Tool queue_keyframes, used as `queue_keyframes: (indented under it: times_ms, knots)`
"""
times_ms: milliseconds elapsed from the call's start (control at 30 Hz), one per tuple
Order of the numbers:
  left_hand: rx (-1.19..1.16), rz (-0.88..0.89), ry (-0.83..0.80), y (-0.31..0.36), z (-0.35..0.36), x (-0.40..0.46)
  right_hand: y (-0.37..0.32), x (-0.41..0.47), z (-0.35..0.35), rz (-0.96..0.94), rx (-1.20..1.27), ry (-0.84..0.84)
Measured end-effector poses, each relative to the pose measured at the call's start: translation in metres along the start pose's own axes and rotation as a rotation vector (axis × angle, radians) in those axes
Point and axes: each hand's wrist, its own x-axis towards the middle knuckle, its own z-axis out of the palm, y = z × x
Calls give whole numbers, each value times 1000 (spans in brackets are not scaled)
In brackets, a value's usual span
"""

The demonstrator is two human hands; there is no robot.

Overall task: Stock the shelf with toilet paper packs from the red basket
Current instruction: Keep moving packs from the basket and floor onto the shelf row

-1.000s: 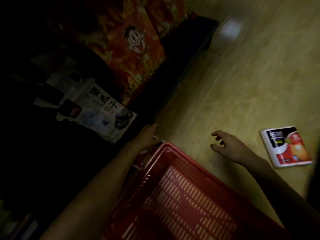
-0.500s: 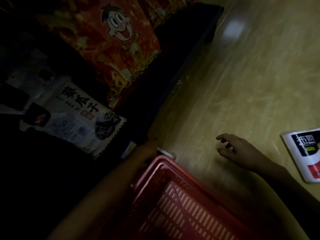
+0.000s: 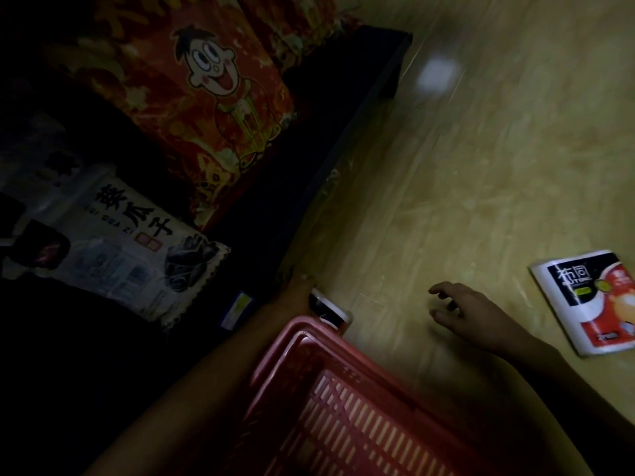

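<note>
Toilet paper pack (image 3: 591,304) lies flat on the floor (image 3: 446,201), off to our right, long side pointing away. Our right hand (image 3: 467,307) is nearer, fingers loose, holding nothing. Our left hand (image 3: 297,293) touches something by the red basket (image 3: 309,338); we cannot tell its grip.

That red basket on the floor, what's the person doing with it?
A person is crouched over the red basket, which looks empty. Their left hand reaches past its far corner toward a small pack by the dark shelf. Their right hand hovers open above the floor. Another pack lies on the floor to the right, untouched.
</note>
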Motion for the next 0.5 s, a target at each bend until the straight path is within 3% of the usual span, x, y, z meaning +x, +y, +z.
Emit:
queue_keyframes:
  times_ms: [267,500]
  knots:
    - [-229,42,-174,-21,-3,17,19,-13,-1,29,-6,28]
    - [-209,81,-47,6,-25,4,31,-17,-2,62,17,34]
